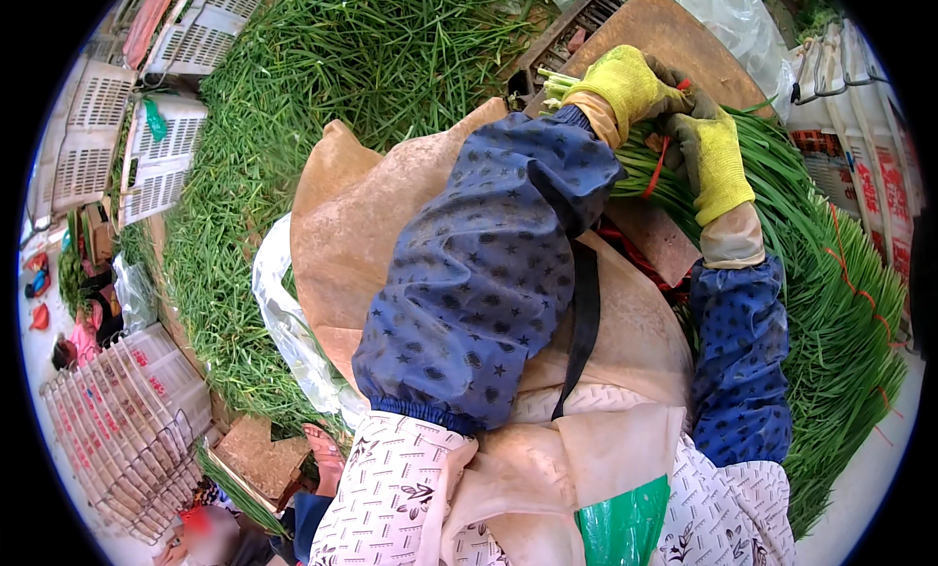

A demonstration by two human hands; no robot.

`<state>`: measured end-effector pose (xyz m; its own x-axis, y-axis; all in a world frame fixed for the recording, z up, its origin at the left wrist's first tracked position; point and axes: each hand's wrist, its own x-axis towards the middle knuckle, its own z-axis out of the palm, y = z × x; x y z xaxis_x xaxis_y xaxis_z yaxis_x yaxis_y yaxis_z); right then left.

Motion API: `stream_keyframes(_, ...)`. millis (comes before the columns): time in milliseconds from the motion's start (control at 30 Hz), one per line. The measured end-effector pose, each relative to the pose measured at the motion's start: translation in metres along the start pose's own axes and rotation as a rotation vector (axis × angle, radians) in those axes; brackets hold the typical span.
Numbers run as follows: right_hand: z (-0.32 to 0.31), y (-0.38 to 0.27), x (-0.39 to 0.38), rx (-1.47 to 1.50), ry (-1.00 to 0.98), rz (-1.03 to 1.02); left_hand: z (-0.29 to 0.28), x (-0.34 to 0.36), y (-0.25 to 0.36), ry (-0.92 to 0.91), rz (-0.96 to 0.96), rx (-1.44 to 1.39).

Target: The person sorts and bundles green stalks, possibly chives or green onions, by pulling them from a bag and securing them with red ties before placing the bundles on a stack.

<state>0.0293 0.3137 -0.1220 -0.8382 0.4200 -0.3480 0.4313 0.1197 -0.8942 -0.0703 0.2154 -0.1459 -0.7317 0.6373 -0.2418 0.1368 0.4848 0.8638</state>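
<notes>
Left hand in a yellow knit glove (pixel 625 83) and matching right hand (pixel 711 154) have fingers curled in close over a long, red-tied green leafy bundle (pixel 637 166); can't tell exactly what they're pinching. Flat brown board (pixel 718 48) just past them, loose green leaf heap (pixel 371 48) off left. Further out, pale floor (pixel 879 468), white slatted plastic crates (pixel 161 166), insides too hidden to read.
</notes>
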Motion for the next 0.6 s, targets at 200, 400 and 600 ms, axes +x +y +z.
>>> stream_keyframes(200, 0.005, -0.004, -0.004, -0.073, -0.001, -0.029, 0.0, 0.002, -0.006, 0.016, 0.027, 0.048)
stream_keyframes(400, 0.008, -0.019, -0.026, -0.045, 0.031, -0.082, 0.005, 0.005, -0.017, 0.087, 0.027, 0.072)
stream_keyframes(600, -0.007, 0.016, -0.063, -0.864, 0.314, -0.877, 0.003, -0.009, 0.002, 0.19, 0.113, 0.281)
